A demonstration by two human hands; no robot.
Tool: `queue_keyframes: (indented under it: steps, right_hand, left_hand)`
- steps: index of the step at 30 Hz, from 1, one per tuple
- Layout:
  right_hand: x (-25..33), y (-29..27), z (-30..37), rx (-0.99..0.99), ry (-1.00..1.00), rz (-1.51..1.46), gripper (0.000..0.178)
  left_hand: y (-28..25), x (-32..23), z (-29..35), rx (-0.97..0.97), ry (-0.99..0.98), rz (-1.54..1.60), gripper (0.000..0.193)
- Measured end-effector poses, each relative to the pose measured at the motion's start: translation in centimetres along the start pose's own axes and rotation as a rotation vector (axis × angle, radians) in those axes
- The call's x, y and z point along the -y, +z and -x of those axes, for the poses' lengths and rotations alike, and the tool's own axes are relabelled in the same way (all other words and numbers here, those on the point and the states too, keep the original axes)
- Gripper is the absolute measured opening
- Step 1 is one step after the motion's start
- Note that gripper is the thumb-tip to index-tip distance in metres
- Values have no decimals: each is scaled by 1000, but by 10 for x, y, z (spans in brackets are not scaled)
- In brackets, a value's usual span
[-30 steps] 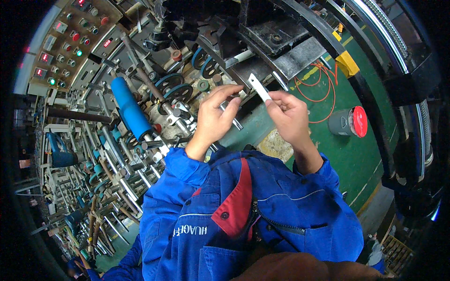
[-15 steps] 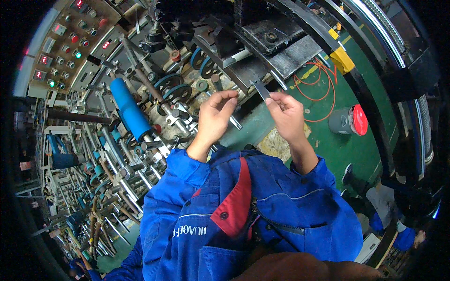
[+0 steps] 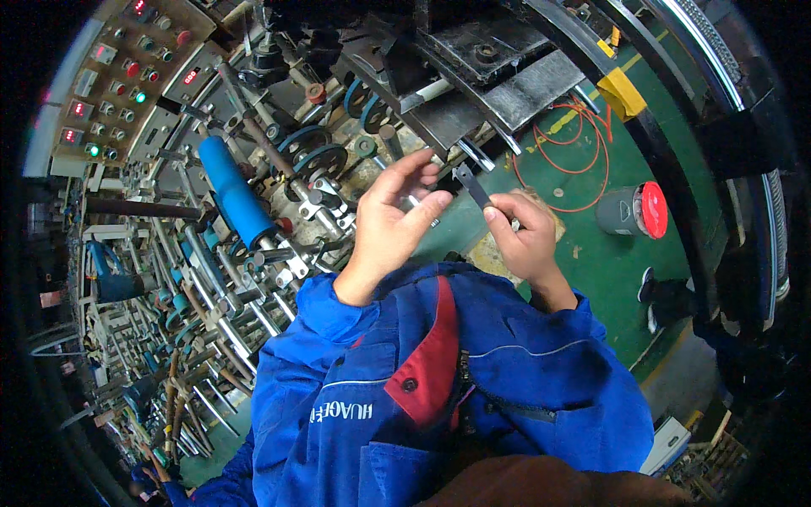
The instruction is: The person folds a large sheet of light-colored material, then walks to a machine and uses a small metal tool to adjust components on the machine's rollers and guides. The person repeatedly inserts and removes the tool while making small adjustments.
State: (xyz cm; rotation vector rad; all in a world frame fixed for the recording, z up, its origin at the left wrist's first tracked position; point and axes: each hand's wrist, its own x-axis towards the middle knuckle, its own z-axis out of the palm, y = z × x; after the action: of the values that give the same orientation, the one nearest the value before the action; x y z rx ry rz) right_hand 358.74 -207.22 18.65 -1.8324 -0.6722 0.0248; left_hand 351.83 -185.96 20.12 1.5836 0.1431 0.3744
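Observation:
My right hand pinches a flat dark strip between thumb and fingers at its lower end. The strip tilts up to the left, and its upper end has a small, pale, notched tip. Beside that tip is my left hand, its fingers half curled and its thumb held apart. I see nothing in the left hand, and a narrow gap parts it from the strip. Just beyond both hands lies the black metal machine frame with short shiny rods sticking out of it.
Left of me stand a blue roller, metal shafts and a control panel with lit buttons. On the green floor at right are an orange hose and a grey bucket with red on top. A person's shoe shows nearby.
My right hand has come down and slightly right with the strip. The left hand has moved a little right, its fingers raised nearer the tip. At right, the other person's feet have shifted.

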Motion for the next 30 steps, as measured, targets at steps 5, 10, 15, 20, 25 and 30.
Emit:
queue_keyframes:
  steps: [5,10,15,20,25,30]
  right_hand:
    - [18,-2,-3,46,-56,19,12]
    - [18,-1,-1,42,-114,22,11]
    - [14,-5,1,1,-128,58,10]
    - [18,-3,-1,-70,-156,9,8]
    - [21,1,-5,-57,-125,-34,9]
    - [23,4,-3,-17,-69,-102,11]
  left_hand:
    - [6,-16,-8,34,-29,-46,44]
    - [0,-14,-2,25,78,-194,18]
    - [-12,7,6,7,-114,190,19]
    - [-27,-3,8,191,-398,-56,19]
    - [-33,-37,12,476,269,-699,82]
    - [-97,-94,3,-36,311,-814,12]
